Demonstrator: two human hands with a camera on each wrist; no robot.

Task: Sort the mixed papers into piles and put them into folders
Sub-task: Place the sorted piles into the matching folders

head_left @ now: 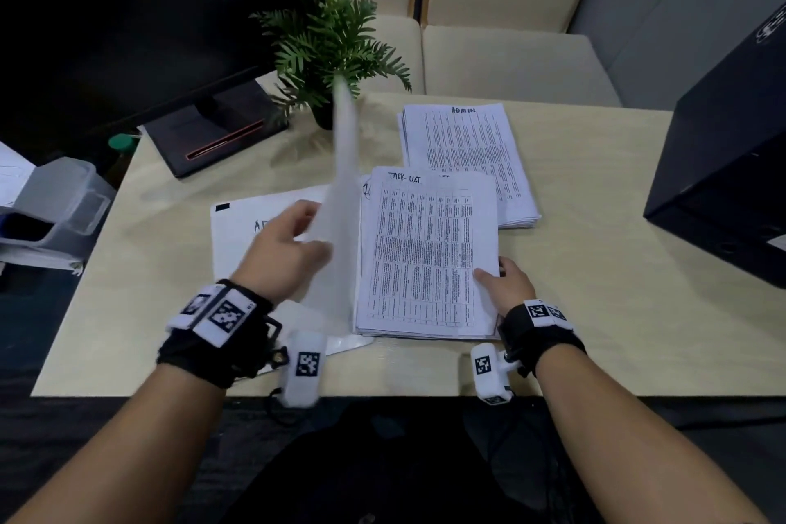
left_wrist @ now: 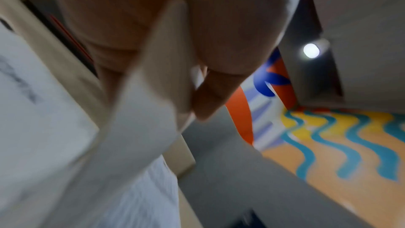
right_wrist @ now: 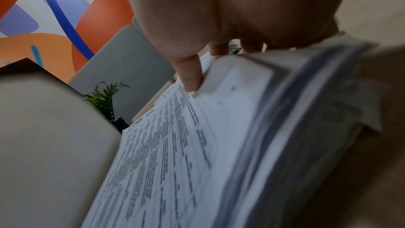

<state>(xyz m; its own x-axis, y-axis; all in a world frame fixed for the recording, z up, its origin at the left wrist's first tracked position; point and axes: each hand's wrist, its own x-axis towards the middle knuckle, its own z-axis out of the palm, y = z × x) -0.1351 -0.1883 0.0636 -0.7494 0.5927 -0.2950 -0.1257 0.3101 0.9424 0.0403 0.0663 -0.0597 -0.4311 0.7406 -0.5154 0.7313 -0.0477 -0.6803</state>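
Observation:
A stack of printed sheets headed "TASK LIST" [head_left: 425, 251] lies in an open clear folder near the table's front edge. My left hand [head_left: 297, 242] pinches the folder's translucent cover [head_left: 345, 183] and holds it upright along the stack's left side. In the left wrist view the blurred cover [left_wrist: 149, 110] sits between the thumb and fingers of that hand [left_wrist: 208, 41]. My right hand [head_left: 504, 281] grips the stack's right edge, thumb on top; the right wrist view shows this hand [right_wrist: 219, 15] on the sheets [right_wrist: 175, 153]. A second stack headed "ADMIN" [head_left: 468, 157] lies behind. A white folder [head_left: 251, 238] lies at the left.
A potted fern [head_left: 331, 47] stands behind the papers, beside a monitor base [head_left: 212, 132]. A large black box [head_left: 731, 166] occupies the table's right side. Grey trays [head_left: 59, 208] sit off the left edge. Bare tabletop [head_left: 595, 289] shows to the right of the stack.

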